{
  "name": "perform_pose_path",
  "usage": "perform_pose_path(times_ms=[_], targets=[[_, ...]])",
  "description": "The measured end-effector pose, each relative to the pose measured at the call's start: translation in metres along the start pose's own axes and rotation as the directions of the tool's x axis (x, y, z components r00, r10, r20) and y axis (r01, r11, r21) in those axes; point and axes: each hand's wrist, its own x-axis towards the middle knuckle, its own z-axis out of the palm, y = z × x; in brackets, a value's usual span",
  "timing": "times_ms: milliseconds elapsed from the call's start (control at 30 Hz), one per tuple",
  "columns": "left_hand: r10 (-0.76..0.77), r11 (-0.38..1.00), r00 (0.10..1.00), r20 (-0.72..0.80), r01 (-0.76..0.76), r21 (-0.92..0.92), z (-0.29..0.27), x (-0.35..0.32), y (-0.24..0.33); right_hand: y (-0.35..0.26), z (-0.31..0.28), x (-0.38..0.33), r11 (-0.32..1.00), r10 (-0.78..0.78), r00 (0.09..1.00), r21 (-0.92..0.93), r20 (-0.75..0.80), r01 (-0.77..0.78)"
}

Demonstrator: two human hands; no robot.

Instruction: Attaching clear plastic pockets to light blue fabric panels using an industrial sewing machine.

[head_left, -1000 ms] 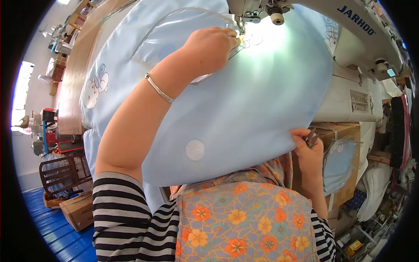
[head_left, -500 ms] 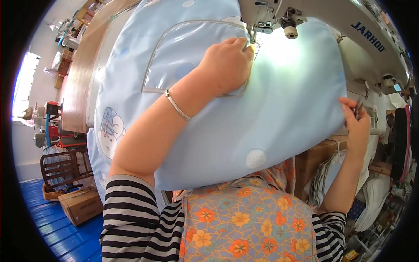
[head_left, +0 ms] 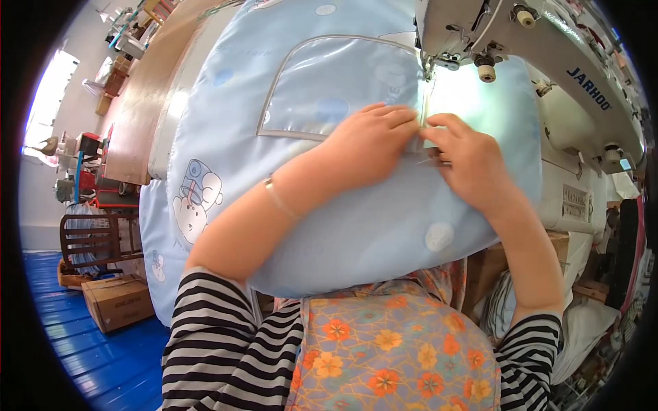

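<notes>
- Left hand (head_left: 370,144) lay flat on the pale blue quilted cover (head_left: 356,226), fingers (head_left: 401,118) pointing toward the needle area of the white sewing machine (head_left: 548,61).
- Right hand (head_left: 469,161) pressed the same fabric just beside the left, fingertips nearly touching.
- Clear plastic pocket (head_left: 329,89) with grey piping sat left of the needle.
- Thin bracelet (head_left: 277,198) circled the left wrist.
- Cardboard box (head_left: 116,301) stood on the blue floor (head_left: 103,363).

Needle (head_left: 430,77) hidden (right hand (head_left: 467,159) blurred)
</notes>
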Motion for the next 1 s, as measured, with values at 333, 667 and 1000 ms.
perform_pose_path(times_ms=[333,667,1000], targets=[[-0.258,0.884,0.954,-0.15,0.296,0.363,-0.079,-0.116,-0.055,0.008,0.014,-0.004,0.959,-0.212,0.977,-0.182,0.037,0.215],[-0.356,0.859,0.923,-0.147,0.385,0.338,-0.077,-0.12,-0.04,-0.006,0.011,-0.014,0.957,-0.077,0.981,-0.262,0.18,0.124],[-0.383,0.843,0.909,-0.163,0.416,0.34,-0.074,-0.1,-0.058,0.01,0.018,-0.001,0.958,-0.014,0.997,-0.286,0.072,0.034]])
